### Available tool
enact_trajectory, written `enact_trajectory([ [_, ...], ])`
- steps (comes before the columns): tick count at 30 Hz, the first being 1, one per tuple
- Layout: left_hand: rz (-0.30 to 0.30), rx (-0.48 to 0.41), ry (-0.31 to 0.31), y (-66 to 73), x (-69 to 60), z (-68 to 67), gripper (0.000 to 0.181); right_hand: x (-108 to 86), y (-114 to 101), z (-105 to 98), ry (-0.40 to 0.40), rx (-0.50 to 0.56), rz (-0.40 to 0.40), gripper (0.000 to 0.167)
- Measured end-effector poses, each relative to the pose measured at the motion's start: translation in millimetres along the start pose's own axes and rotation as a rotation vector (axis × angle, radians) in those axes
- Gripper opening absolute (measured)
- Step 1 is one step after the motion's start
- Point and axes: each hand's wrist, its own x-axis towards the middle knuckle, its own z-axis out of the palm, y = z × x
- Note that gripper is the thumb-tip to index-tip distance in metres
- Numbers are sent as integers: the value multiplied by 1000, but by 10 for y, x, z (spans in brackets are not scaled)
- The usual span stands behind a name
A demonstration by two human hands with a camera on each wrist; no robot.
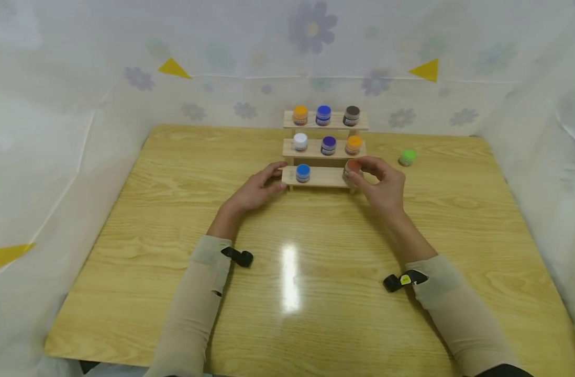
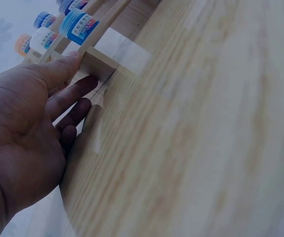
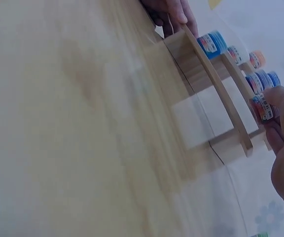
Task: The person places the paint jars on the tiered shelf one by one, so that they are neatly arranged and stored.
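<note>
A three-tier wooden display rack point(image 1: 322, 178) stands at the back of the table. My left hand point(image 1: 256, 191) holds the left end of its lowest shelf, thumb at the front corner and fingers behind; in the left wrist view the thumb point(image 2: 65, 66) touches the shelf edge. My right hand point(image 1: 385, 187) pinches a small paint jar with a red-brown lid point(image 1: 352, 167) at the right end of that shelf. Whether the jar's base touches the wood cannot be told. A blue-lidded paint jar point(image 1: 303, 173) sits near the shelf's left end.
The middle shelf carries white point(image 1: 300, 142), dark purple point(image 1: 328, 145) and orange-lidded jars point(image 1: 354, 144). Orange point(image 1: 300, 114), blue point(image 1: 323, 115) and black-lidded jars point(image 1: 351, 115) line the top one. A green-lidded jar point(image 1: 407, 157) stands on the table point(image 1: 174, 283), right of the rack.
</note>
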Motion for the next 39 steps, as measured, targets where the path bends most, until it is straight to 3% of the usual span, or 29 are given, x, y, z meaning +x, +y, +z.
enact_trajectory([
  [10, -12, -1, 5, 2, 11, -14, 59, 11, -48, 221, -96, 31, 73, 32],
  [25, -3, 10, 6, 39, 9, -18, 60, 16, -46, 359, -129, 21, 171, 33],
  [39, 7, 21, 1, 34, 9, -23, 59, 5, -3, 368, -162, 17, 158, 34],
])
